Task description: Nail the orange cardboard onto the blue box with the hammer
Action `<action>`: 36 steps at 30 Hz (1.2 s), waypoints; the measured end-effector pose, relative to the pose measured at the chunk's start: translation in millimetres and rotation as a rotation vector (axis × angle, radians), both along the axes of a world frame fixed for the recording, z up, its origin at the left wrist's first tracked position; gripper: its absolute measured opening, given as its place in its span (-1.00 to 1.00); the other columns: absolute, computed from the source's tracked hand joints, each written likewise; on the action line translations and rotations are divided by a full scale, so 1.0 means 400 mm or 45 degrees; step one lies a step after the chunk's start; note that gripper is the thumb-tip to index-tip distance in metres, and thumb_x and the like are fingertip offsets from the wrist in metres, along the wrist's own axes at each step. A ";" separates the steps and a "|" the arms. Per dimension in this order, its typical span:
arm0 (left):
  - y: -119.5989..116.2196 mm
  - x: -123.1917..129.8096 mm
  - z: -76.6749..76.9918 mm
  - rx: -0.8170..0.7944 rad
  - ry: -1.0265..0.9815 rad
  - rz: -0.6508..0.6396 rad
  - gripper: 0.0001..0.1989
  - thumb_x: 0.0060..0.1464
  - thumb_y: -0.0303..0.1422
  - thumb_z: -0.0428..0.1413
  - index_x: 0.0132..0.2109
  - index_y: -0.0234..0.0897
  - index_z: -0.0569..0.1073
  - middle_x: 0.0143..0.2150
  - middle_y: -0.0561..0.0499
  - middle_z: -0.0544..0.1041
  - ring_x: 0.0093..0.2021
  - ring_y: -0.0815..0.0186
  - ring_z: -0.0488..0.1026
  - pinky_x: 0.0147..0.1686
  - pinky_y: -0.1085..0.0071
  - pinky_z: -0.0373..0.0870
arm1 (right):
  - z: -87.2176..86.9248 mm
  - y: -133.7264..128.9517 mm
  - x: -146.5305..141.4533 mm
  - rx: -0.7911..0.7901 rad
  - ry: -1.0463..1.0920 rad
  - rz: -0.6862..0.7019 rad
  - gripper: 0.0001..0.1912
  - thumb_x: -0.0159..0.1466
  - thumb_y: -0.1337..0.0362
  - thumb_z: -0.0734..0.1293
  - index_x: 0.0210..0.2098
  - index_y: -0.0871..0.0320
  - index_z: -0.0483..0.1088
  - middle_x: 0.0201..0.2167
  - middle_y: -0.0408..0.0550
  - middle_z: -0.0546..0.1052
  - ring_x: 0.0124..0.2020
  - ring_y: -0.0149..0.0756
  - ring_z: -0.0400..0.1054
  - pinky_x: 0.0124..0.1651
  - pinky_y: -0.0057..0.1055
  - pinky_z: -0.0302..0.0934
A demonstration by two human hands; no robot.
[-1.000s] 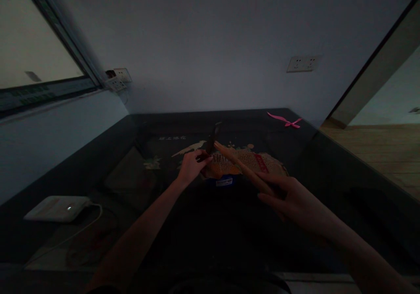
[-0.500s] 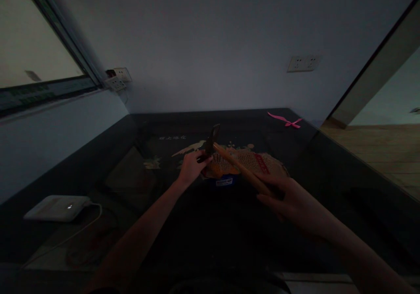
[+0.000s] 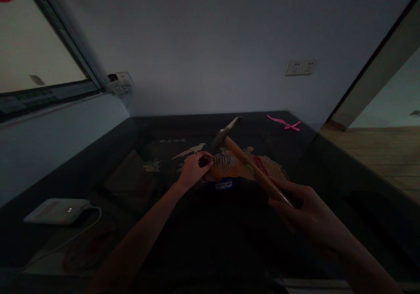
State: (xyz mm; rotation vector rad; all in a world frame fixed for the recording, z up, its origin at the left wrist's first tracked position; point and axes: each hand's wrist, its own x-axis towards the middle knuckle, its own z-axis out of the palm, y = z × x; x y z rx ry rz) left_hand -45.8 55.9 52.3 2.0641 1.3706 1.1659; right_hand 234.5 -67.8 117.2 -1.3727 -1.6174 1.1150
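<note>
In my right hand (image 3: pixel 305 204) is a hammer (image 3: pixel 244 158), gripped by its wooden handle. Its dark metal head is raised above the board, up and to the right of my left hand. My left hand (image 3: pixel 195 169) pinches thumb and forefinger together at the left end of a brown, patterned piece that looks like cardboard (image 3: pixel 241 167). What lies between those fingertips is too small and dark to make out. A short row of thin dark nails (image 3: pixel 222 159) stands up from the piece near them. Under its front edge a blue packet with a white label (image 3: pixel 224 184) shows.
The dark glossy table (image 3: pixel 203 228) has printed birds and flowers. A white power bank (image 3: pixel 61 211) with a cable (image 3: pixel 78 237) lies at the left. At the back right is a pink ribbon (image 3: pixel 288 125). A wall (image 3: pixel 203 57) with sockets (image 3: pixel 301 67) stands behind.
The hammer has lifted, its head moving up and to the right away from my left fingertips, so the row of nails shows more. My left hand stays at the piece's left end.
</note>
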 end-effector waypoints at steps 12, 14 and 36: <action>0.031 0.033 0.012 -0.023 -0.005 -0.089 -0.91 0.01 -0.38 0.16 -0.28 -0.24 0.53 -0.31 0.01 0.59 -0.27 0.27 0.53 -0.20 0.33 0.44 | -0.158 -0.122 0.055 -0.128 0.798 -0.369 -0.47 -0.01 0.11 0.50 -0.06 0.09 0.44 -0.63 -0.23 0.37 -0.81 -0.58 0.08 -0.79 -0.63 -0.06; 0.032 0.035 0.012 -0.030 0.015 -0.061 -0.92 0.02 -0.35 0.16 -0.31 -0.23 0.54 -0.32 0.02 0.59 -0.28 0.26 0.53 -0.19 0.30 0.43 | -0.175 -0.132 0.062 -0.129 0.815 -0.420 -0.46 -0.01 0.12 0.50 -0.05 0.09 0.43 -0.63 -0.22 0.38 -0.80 -0.57 0.08 -0.78 -0.63 -0.05; 0.011 0.008 0.027 -0.026 -0.084 -0.064 -0.64 -0.02 -0.29 0.20 -0.05 -0.27 0.44 -0.14 -0.09 0.56 -0.14 0.24 0.52 -0.07 0.25 0.42 | -0.197 -0.163 0.089 -0.191 1.085 -0.435 -0.46 -0.06 0.08 0.52 -0.09 -0.02 0.45 -0.57 -0.18 0.43 -0.80 -0.61 0.10 -0.78 -0.66 -0.04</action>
